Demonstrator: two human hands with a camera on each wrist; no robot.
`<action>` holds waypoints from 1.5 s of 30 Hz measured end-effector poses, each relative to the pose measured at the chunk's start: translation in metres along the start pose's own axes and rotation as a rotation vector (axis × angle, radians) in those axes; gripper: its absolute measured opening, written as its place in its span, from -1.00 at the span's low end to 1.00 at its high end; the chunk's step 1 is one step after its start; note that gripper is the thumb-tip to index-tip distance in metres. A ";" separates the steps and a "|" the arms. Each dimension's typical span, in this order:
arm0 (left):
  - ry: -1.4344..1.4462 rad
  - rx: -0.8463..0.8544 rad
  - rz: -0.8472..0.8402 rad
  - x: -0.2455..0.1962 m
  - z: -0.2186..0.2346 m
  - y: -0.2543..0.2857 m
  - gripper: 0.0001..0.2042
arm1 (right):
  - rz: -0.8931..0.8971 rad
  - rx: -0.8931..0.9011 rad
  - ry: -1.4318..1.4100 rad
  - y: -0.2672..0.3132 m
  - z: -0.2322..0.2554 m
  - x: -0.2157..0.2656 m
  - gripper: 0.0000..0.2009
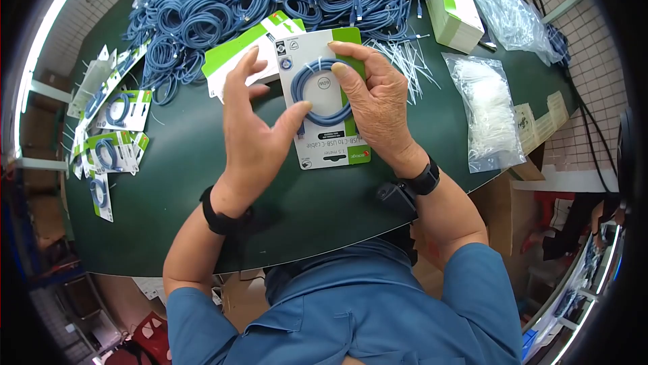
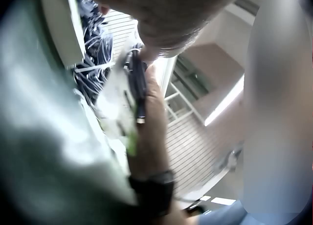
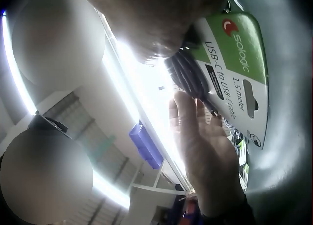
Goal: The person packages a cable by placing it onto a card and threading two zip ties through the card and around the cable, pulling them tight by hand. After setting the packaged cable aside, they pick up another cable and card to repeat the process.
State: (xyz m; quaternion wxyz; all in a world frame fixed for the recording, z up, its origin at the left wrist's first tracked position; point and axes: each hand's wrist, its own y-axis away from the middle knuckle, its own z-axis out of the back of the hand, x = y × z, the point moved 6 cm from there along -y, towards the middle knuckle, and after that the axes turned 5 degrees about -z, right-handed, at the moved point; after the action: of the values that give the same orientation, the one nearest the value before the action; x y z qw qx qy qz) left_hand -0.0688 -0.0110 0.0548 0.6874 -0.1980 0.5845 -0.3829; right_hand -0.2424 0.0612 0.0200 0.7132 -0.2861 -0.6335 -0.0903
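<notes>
My right hand (image 1: 381,105) pinches a white and green cable packaging card (image 1: 317,158) by its side, with the thumb on the front and fingers at the far edge. On the card lies a coiled blue USB-C cable (image 1: 326,120), bound with white ties near the top of the coil. My left hand (image 1: 253,135) stands at the other side, fingers extended and its thumb tip right at the coil. In the right wrist view the card (image 3: 234,78) shows its printed "1.5 meter" end and hang slot; the left wrist view is blurred.
A large heap of coiled blue cables (image 1: 202,17) covers the back. Flat cards (image 1: 223,61) lie behind my hands. Several carded cables (image 1: 108,152) lie at left. At right are a card stack (image 1: 455,17), loose white ties (image 1: 408,64) and a bag of ties (image 1: 484,112).
</notes>
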 end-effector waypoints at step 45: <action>0.496 0.705 0.554 0.025 0.008 -0.006 -0.55 | 0.157 -0.109 0.198 -0.013 0.023 0.031 -0.52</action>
State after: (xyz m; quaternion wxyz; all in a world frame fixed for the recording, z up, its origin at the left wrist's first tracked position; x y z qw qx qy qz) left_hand -0.0620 -0.0351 0.0451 0.6287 0.3049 0.5960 -0.3958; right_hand -0.2626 0.0699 0.0544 0.7606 -0.3627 -0.5298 -0.0962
